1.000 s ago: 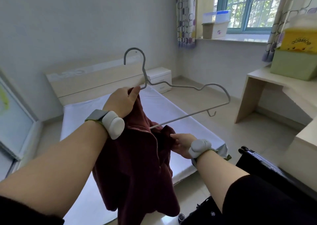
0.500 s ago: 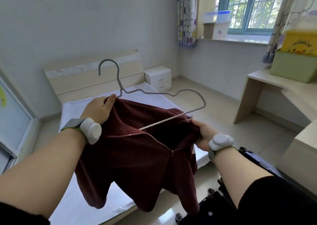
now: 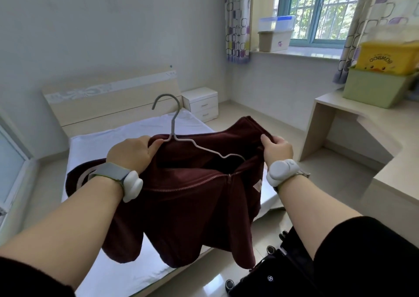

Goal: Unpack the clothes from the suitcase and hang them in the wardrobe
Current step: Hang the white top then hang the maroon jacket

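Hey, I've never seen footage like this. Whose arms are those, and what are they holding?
No machine here: a person wears a camera on the head, so the picture looks down at their own arms. Both wrists carry white devices. The left hand and right hand each grip one side of a maroon zip jacket, with a grey wire hanger partly inside it, hook sticking up. Below it lies a bed with a white sheet; a black suitcase sits bottom right.

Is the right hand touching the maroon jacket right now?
Touching. The head view shows the right hand pinching the edge of the maroon jacket between thumb and fingers.
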A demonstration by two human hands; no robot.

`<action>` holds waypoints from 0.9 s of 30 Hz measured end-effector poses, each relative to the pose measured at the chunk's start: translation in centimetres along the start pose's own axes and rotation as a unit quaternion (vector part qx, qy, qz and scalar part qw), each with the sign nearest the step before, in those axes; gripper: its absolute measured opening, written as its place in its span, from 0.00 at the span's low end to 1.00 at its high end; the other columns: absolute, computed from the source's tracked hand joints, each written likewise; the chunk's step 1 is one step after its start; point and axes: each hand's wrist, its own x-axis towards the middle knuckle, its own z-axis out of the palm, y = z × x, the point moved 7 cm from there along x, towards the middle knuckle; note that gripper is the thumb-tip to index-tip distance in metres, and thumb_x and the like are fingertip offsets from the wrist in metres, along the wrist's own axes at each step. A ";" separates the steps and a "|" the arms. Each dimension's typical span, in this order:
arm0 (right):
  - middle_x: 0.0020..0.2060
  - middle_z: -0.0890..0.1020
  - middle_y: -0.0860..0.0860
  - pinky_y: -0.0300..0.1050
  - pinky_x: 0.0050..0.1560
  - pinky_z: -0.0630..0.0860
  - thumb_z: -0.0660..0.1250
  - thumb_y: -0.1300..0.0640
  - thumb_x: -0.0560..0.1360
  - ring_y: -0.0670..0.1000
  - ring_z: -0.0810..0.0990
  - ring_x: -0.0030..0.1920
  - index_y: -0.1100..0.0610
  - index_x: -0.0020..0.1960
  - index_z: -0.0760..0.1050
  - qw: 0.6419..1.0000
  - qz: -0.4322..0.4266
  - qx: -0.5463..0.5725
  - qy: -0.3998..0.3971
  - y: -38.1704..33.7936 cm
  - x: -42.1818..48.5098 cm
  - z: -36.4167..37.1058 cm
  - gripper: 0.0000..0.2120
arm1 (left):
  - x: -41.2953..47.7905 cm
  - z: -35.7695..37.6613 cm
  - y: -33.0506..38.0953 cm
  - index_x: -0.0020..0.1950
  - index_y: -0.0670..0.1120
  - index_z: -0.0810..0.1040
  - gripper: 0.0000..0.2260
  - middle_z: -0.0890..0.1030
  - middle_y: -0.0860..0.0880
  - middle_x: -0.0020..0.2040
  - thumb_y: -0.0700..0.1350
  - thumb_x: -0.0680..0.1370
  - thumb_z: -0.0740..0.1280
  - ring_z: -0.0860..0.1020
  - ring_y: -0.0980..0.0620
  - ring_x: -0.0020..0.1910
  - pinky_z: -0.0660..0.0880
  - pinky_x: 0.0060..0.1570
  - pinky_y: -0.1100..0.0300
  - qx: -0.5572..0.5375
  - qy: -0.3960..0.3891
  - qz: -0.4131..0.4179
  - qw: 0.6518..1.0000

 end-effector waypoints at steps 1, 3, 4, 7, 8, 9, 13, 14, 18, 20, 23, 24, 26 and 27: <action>0.33 0.83 0.51 0.53 0.45 0.80 0.66 0.52 0.73 0.56 0.83 0.40 0.52 0.36 0.77 0.999 -0.031 0.005 -0.012 -1.3 -0.8 0.6 0.08 | 0.0 -0.1 0.1 0.54 0.45 0.75 0.24 0.81 0.43 0.46 0.62 0.79 0.49 0.78 0.41 0.47 0.73 0.42 0.53 0.008 0.008 -0.012 1.000; 0.33 0.84 0.52 0.56 0.45 0.80 0.67 0.51 0.71 0.56 0.83 0.39 0.52 0.37 0.78 0.995 -0.078 0.018 -0.060 -3.1 -2.5 2.4 0.06 | 0.3 -0.3 -0.3 0.54 0.44 0.75 0.24 0.81 0.42 0.48 0.61 0.80 0.50 0.78 0.40 0.48 0.72 0.43 0.52 -0.006 0.010 -0.055 0.998; 0.35 0.84 0.54 0.57 0.45 0.80 0.67 0.52 0.71 0.57 0.83 0.40 0.51 0.38 0.78 0.990 -0.092 0.022 -0.108 -3.9 -3.7 3.7 0.05 | 0.4 -0.4 -0.9 0.54 0.44 0.75 0.24 0.80 0.42 0.48 0.61 0.80 0.50 0.77 0.40 0.48 0.71 0.44 0.52 -0.028 0.006 -0.084 0.996; 0.39 0.84 0.59 0.57 0.44 0.80 0.65 0.56 0.72 0.61 0.84 0.41 0.53 0.43 0.77 0.946 -0.095 -0.023 -0.308 -4.1 -7.3 8.4 0.02 | 0.5 -1.0 -3.1 0.55 0.43 0.77 0.24 0.81 0.42 0.51 0.61 0.80 0.53 0.77 0.41 0.49 0.71 0.48 0.53 -0.107 0.002 -0.141 0.984; 0.38 0.84 0.60 0.55 0.42 0.80 0.65 0.58 0.73 0.61 0.84 0.40 0.55 0.44 0.76 0.923 -0.093 -0.081 -0.363 -4.0 -8.2 9.3 0.03 | 0.3 -1.3 -3.6 0.55 0.43 0.78 0.24 0.81 0.42 0.51 0.61 0.79 0.54 0.77 0.41 0.50 0.70 0.49 0.54 -0.132 0.004 -0.151 0.980; 0.37 0.83 0.58 0.52 0.40 0.80 0.64 0.59 0.74 0.59 0.84 0.39 0.57 0.47 0.76 0.900 -0.084 -0.141 -0.404 -3.4 -8.8 10.1 0.03 | 0.1 -1.7 -4.2 0.54 0.43 0.79 0.24 0.81 0.43 0.52 0.61 0.79 0.56 0.77 0.41 0.51 0.70 0.49 0.54 -0.158 0.004 -0.156 0.975; 0.41 0.80 0.45 0.44 0.46 0.79 0.70 0.46 0.71 0.49 0.81 0.43 0.55 0.56 0.72 0.909 -0.104 -0.202 -0.348 -4.6 -8.4 10.7 0.19 | -1.4 -2.5 -5.2 0.52 0.45 0.80 0.19 0.80 0.47 0.47 0.59 0.77 0.61 0.76 0.47 0.48 0.70 0.52 0.58 -0.274 -0.010 -0.172 0.946; 0.42 0.78 0.43 0.45 0.51 0.77 0.70 0.44 0.70 0.48 0.79 0.46 0.53 0.59 0.69 0.924 -0.130 -0.194 -0.304 -5.9 -8.4 10.7 0.23 | -1.8 -2.6 -5.5 0.53 0.46 0.80 0.17 0.79 0.48 0.47 0.58 0.78 0.62 0.76 0.48 0.48 0.69 0.52 0.58 -0.297 -0.012 -0.178 0.938; 0.52 0.79 0.48 0.43 0.55 0.71 0.68 0.49 0.72 0.50 0.75 0.57 0.54 0.68 0.67 0.895 -0.191 -0.289 -0.283 -9.4 -9.7 14.6 0.26 | -3.5 -3.4 -8.3 0.54 0.48 0.81 0.14 0.80 0.50 0.48 0.56 0.77 0.65 0.78 0.49 0.49 0.73 0.56 0.56 -0.367 -0.016 -0.201 0.908; 0.55 0.79 0.52 0.43 0.53 0.72 0.65 0.55 0.73 0.53 0.77 0.56 0.56 0.63 0.73 0.857 -0.196 -0.378 -0.291 -9.6 -9.9 16.5 0.19 | -3.9 -3.6 -9.2 0.52 0.50 0.80 0.11 0.82 0.50 0.48 0.55 0.76 0.66 0.79 0.49 0.49 0.75 0.58 0.53 -0.390 -0.016 -0.213 0.896; 0.40 0.79 0.54 0.44 0.44 0.74 0.62 0.60 0.73 0.55 0.78 0.47 0.60 0.44 0.78 0.844 -0.189 -0.411 -0.289 -11.1 -12.3 20.5 0.07 | -5.3 -4.5 -12.9 0.46 0.51 0.79 0.06 0.82 0.51 0.44 0.53 0.77 0.66 0.80 0.50 0.45 0.76 0.54 0.54 -0.417 -0.015 -0.222 0.881; 0.36 0.77 0.53 0.43 0.40 0.73 0.62 0.61 0.73 0.55 0.77 0.43 0.60 0.39 0.76 0.856 -0.176 -0.388 -0.293 -11.6 -12.5 20.5 0.07 | -5.3 -4.7 -12.5 0.44 0.52 0.79 0.06 0.82 0.52 0.43 0.52 0.77 0.65 0.80 0.51 0.44 0.76 0.52 0.56 -0.413 -0.019 -0.213 0.885; 0.36 0.79 0.54 0.44 0.40 0.75 0.63 0.61 0.73 0.55 0.78 0.42 0.60 0.41 0.79 0.875 -0.165 -0.302 -0.339 -13.0 -15.1 23.4 0.06 | -6.0 -5.6 -14.6 0.45 0.51 0.78 0.07 0.80 0.53 0.42 0.52 0.78 0.64 0.78 0.52 0.45 0.73 0.49 0.59 -0.378 -0.016 -0.203 0.903; 0.39 0.82 0.56 0.46 0.46 0.77 0.64 0.61 0.73 0.55 0.80 0.44 0.60 0.44 0.80 0.878 -0.158 -0.256 -0.373 -13.7 -17.2 25.2 0.06 | -6.4 -6.0 -16.1 0.48 0.51 0.78 0.07 0.80 0.52 0.43 0.52 0.78 0.63 0.78 0.51 0.45 0.71 0.49 0.60 -0.359 -0.017 -0.204 0.911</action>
